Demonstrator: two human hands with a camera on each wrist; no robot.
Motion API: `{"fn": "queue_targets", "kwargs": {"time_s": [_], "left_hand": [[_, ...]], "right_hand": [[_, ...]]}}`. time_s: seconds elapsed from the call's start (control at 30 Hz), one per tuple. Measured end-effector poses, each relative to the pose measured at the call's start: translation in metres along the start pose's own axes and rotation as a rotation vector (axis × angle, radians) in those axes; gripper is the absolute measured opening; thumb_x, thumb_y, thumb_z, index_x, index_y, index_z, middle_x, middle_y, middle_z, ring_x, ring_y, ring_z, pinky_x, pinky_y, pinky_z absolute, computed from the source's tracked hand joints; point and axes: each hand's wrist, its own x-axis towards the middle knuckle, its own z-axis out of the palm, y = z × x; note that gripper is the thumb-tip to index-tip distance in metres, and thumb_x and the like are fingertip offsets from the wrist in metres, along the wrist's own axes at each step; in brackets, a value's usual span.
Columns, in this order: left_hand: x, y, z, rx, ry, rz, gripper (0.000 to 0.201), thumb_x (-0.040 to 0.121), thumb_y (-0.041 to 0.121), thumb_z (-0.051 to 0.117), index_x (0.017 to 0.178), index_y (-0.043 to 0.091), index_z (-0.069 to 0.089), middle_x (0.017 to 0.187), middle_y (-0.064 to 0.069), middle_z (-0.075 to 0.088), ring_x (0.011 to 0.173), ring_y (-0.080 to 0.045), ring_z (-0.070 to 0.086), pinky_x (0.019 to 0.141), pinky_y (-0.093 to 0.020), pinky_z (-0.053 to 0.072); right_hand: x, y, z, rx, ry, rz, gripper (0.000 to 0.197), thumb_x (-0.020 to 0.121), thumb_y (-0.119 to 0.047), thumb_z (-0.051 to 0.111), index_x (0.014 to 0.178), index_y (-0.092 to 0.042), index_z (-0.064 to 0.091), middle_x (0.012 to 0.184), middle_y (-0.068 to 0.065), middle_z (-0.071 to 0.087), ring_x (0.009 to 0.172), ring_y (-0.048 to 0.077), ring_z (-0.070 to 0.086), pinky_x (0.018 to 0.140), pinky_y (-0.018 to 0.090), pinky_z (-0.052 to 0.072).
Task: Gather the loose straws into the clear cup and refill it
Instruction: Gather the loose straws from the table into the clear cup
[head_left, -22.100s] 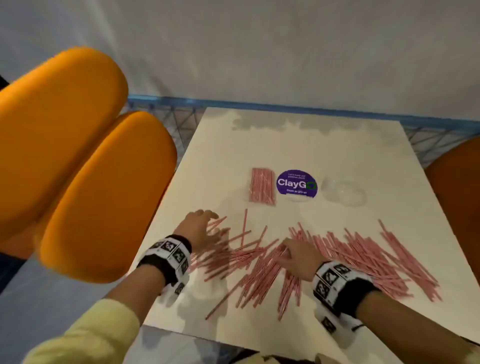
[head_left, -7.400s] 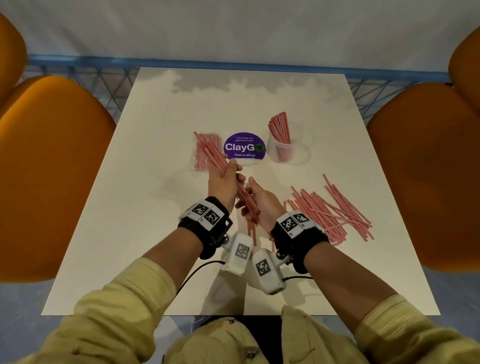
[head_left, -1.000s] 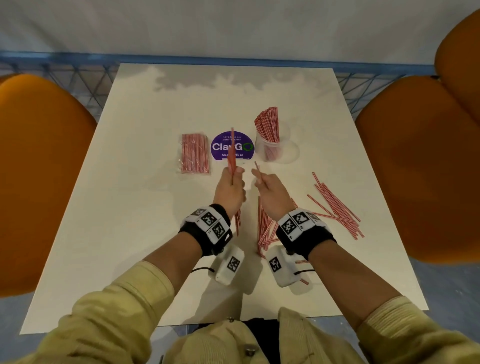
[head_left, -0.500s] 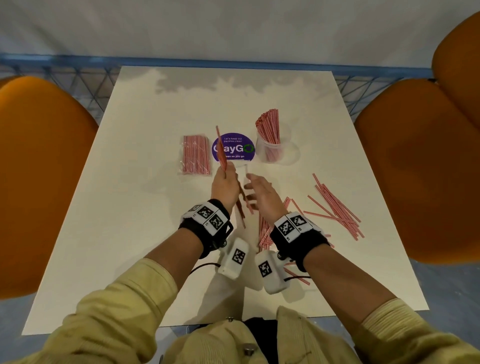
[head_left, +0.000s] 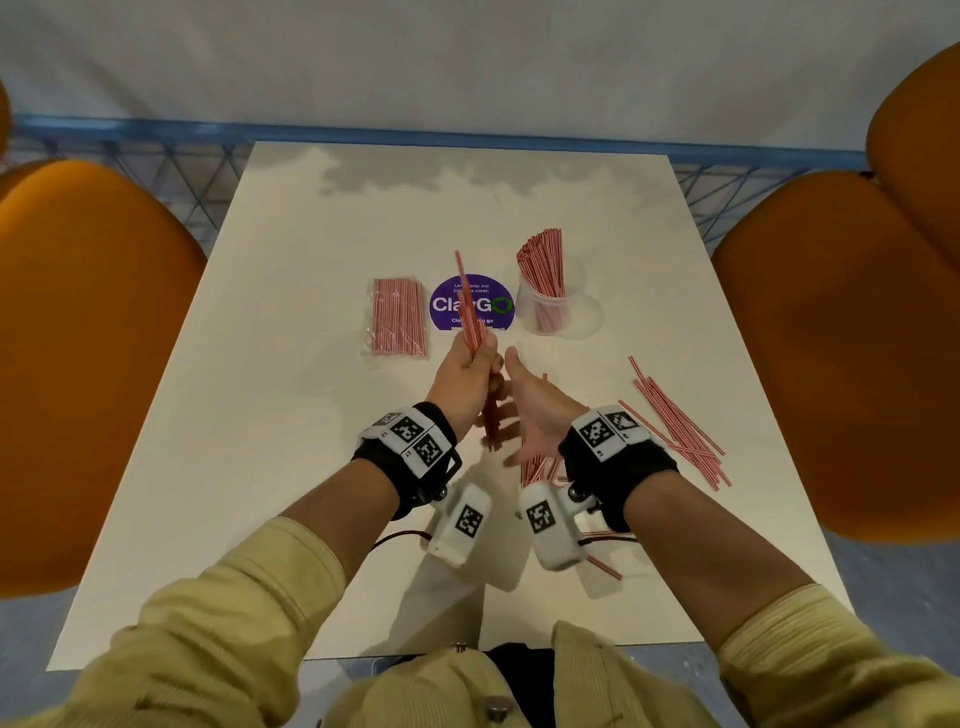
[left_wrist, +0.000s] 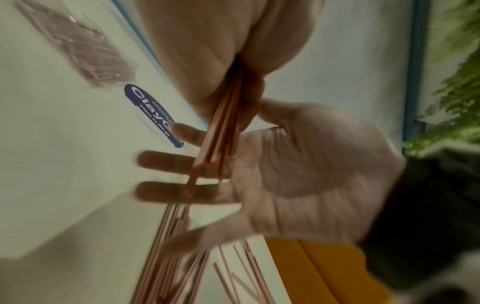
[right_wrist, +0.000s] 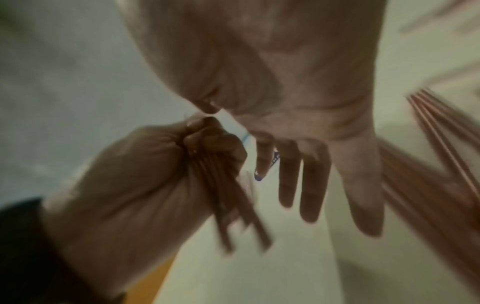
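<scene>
My left hand grips a small bundle of red-and-white straws held nearly upright above the table. In the left wrist view the bundle runs out of my fist toward my right palm. My right hand is beside the bundle's lower end, fingers straight and holding nothing; its fingers show spread in the right wrist view. The clear cup stands at the back right with many straws upright in it. Loose straws lie on the right, and more lie under my right wrist.
A sealed clear pack of straws lies left of a round purple sticker. Orange chairs flank the table. A blue rail runs behind the table's far edge.
My right hand pinched a single straw a second ago; it is now open and lower, beside the bundle. The left hand has kept its grip, and the bundle has tilted slightly left.
</scene>
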Motion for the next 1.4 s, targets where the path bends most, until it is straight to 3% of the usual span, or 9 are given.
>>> {"fn": "queue_targets", "kwargs": {"time_s": [0.23,0.43,0.6,0.73,0.83,0.97,1.07,1.23,1.4], "left_hand": [[-0.014,-0.003,0.002,0.063,-0.203,-0.129,0.025,0.1,0.031,0.035,0.079,0.019,0.04,0.059,0.002,0.03,0.045,-0.011,0.027,0.044,-0.019,0.032],[-0.014,-0.004,0.006,0.08,-0.218,-0.142,0.023,0.101,0.025,0.034,0.081,0.016,0.04,0.056,0.001,0.035,0.04,-0.008,0.037,0.05,-0.024,0.038],[-0.004,-0.002,0.005,0.032,-0.043,-0.067,0.026,0.101,0.03,0.032,0.085,0.015,0.046,0.057,0.001,0.04,0.041,-0.006,0.043,0.05,-0.024,0.043],[0.019,0.002,-0.003,0.019,0.172,-0.013,0.039,0.1,0.032,0.032,0.113,0.004,0.055,0.096,-0.006,0.07,0.094,-0.023,0.065,0.091,-0.033,0.05],[0.028,0.006,-0.001,-0.021,0.217,-0.015,0.042,0.097,0.032,0.03,0.091,0.027,0.072,0.116,-0.005,0.068,0.109,-0.022,0.06,0.104,-0.04,0.041],[0.035,0.011,0.013,-0.092,0.156,-0.057,0.038,0.099,0.028,0.033,0.126,0.006,0.048,0.091,0.005,0.075,0.085,-0.023,0.062,0.076,-0.04,0.045],[0.043,0.015,0.02,-0.1,0.148,-0.069,0.033,0.098,0.026,0.038,0.122,0.004,0.045,0.084,0.007,0.073,0.082,-0.013,0.066,0.085,-0.03,0.051],[0.058,0.037,0.027,-0.043,0.238,0.074,0.024,0.093,0.015,0.049,0.115,0.013,0.04,0.08,0.002,0.068,0.055,-0.007,0.061,0.046,-0.019,0.045],[0.079,0.047,0.031,0.131,0.339,0.237,0.043,0.092,0.012,0.05,0.129,0.023,0.033,0.078,0.005,0.064,0.058,-0.015,0.058,0.057,-0.026,0.053]], "right_hand": [[0.001,-0.052,-0.003,-0.163,0.444,-0.572,0.045,0.099,-0.039,0.026,0.137,-0.016,0.036,0.121,-0.002,0.053,0.111,0.018,0.056,0.095,0.035,0.048],[0.003,-0.051,0.005,-0.44,0.392,-0.564,0.039,0.1,-0.027,0.028,0.124,-0.01,0.053,0.12,0.008,0.065,0.115,0.022,0.057,0.097,0.03,0.04],[0.007,-0.027,0.004,-0.218,0.337,-0.553,0.051,0.098,-0.035,0.034,0.146,-0.02,0.024,0.142,0.004,0.045,0.129,0.019,0.045,0.111,0.035,0.033],[0.01,-0.003,-0.001,-0.193,0.282,-0.458,0.041,0.093,-0.041,0.044,0.128,-0.019,0.039,0.109,0.01,0.066,0.084,0.023,0.067,0.08,0.039,0.054],[0.004,0.001,-0.003,-0.313,0.188,-0.485,0.032,0.094,-0.04,0.045,0.119,-0.02,0.044,0.078,-0.001,0.064,0.053,0.014,0.057,0.05,0.023,0.043],[0.009,-0.011,-0.008,-0.366,0.261,-0.601,0.013,0.095,-0.033,0.045,0.095,-0.022,0.051,0.061,-0.004,0.052,0.049,0.008,0.043,0.053,0.022,0.034],[0.013,-0.018,-0.017,-0.412,0.278,-0.637,0.023,0.097,-0.028,0.039,0.076,-0.031,0.046,0.059,-0.007,0.047,0.048,0.005,0.04,0.052,0.02,0.031],[0.018,-0.027,-0.037,-0.435,0.241,-0.664,0.027,0.1,-0.023,0.035,0.076,-0.031,0.043,0.063,-0.011,0.044,0.042,-0.004,0.044,0.046,0.01,0.032],[0.025,-0.036,-0.049,-0.435,0.187,-0.652,0.021,0.099,-0.027,0.036,0.083,-0.022,0.048,0.06,-0.009,0.041,0.043,-0.003,0.042,0.05,0.013,0.03]]}}
